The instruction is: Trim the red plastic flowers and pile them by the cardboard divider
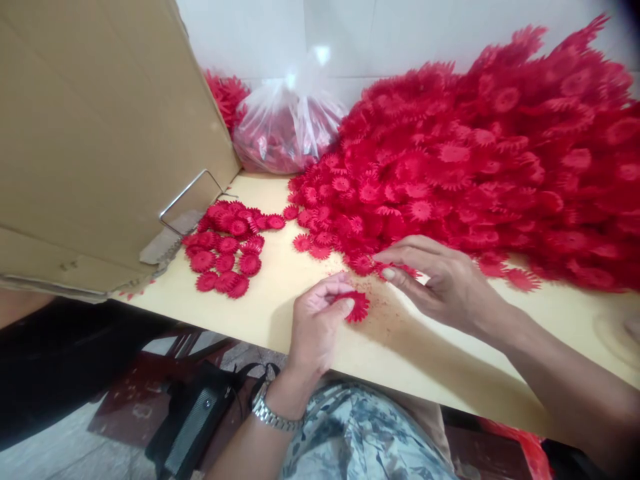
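Note:
Between the thumb and fingers of my left hand (320, 320) is a red flower-shaped disc (359, 307) with a notched edge, held above the table. My right hand (445, 283) is up and to the right of it, by the front edge of a large heap of red discs (450, 173). Its thumb and index finger are close together at a red piece; whether they grip it is hard to make out. A smaller pile of red discs (227, 247) lies on the table to the left.
A cardboard box (100, 133) stands at the left, with a bent metal wire (183, 193) beside it. A tied clear plastic bag (290, 130) of red pieces sits at the back. Red crumbs dot the pale table (425, 370). A black bag (193, 420) is below.

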`<state>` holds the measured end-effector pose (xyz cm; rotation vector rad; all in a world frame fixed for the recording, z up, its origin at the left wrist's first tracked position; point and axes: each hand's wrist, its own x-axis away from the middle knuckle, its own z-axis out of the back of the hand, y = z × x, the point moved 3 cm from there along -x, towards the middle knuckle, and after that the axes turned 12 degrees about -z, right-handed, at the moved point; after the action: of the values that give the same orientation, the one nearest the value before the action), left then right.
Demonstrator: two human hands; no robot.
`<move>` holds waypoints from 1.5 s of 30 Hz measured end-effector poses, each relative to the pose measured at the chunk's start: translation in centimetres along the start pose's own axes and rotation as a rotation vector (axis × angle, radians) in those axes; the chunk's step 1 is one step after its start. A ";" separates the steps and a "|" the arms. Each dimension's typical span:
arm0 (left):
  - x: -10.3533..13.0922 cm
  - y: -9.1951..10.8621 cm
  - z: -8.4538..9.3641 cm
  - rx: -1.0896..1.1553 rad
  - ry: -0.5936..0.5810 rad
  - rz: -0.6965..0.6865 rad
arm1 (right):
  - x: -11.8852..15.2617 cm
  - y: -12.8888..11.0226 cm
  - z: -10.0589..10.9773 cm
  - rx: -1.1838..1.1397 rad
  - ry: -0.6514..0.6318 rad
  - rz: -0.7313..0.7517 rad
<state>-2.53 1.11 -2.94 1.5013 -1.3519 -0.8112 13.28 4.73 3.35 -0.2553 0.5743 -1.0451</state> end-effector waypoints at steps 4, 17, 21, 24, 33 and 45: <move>0.1 0.1 0.0 0.072 -0.021 0.049 | 0.8 0.2 -0.4 -0.037 -0.050 -0.026; 0.4 0.3 -0.5 0.069 -0.105 0.067 | 1.4 0.1 -1.0 -0.079 -0.080 0.029; 0.6 0.2 -0.5 0.053 -0.126 0.039 | 1.5 -0.3 -1.3 -0.106 -0.064 0.046; 0.6 0.0 -0.4 0.014 -0.136 0.015 | 1.6 -0.6 -1.5 -0.167 -0.094 0.033; 0.4 -0.3 -0.2 -0.134 -0.130 -0.040 | 1.1 -1.6 -3.0 -0.426 -0.268 -0.121; 0.8 0.0 -0.3 -0.004 -0.168 0.086 | -5.1 2.5 2.3 0.099 0.370 -0.180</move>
<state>-2.16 0.34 -2.73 1.3874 -1.5268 -0.9004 14.50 10.23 5.78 -0.0248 0.8404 -1.3035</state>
